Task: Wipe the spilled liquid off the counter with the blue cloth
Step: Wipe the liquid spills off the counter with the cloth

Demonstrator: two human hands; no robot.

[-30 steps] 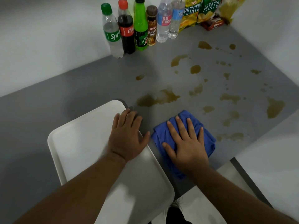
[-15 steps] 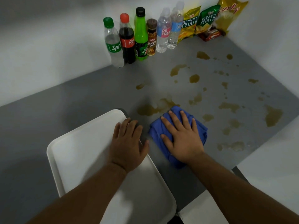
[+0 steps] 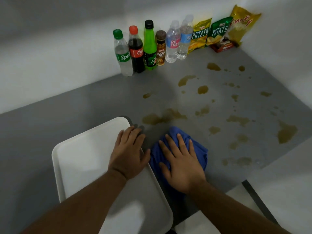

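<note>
right now the right hand (image 3: 183, 163) lies flat with straight, spread fingers pressing down on the crumpled blue cloth (image 3: 197, 149), which sits on the grey counter (image 3: 84, 105) just beside the right edge of the white plastic tray (image 3: 84, 159). the left hand (image 3: 129, 152) rests flat on that tray near its far right corner, fingers straight and close together, curled around nothing. the brownish spilled liquid (image 3: 162, 118) lies in many puddles and drops; the nearest big puddle is just beyond the cloth, apart from it, and more blotches spread to the right and toward the far corner. against the white wall stand a clear sprite bottle with a green cap (image 3: 122, 54), a dark cola bottle with a red cap (image 3: 135, 49), a bright green bottle with a black cap (image 3: 150, 46), a small brown coffee bottle (image 3: 160, 48) and two clear water bottles (image 3: 179, 41). beside them lean three snack bags (image 3: 219, 31), with a small red packet (image 3: 222, 45) at their foot.
</note>
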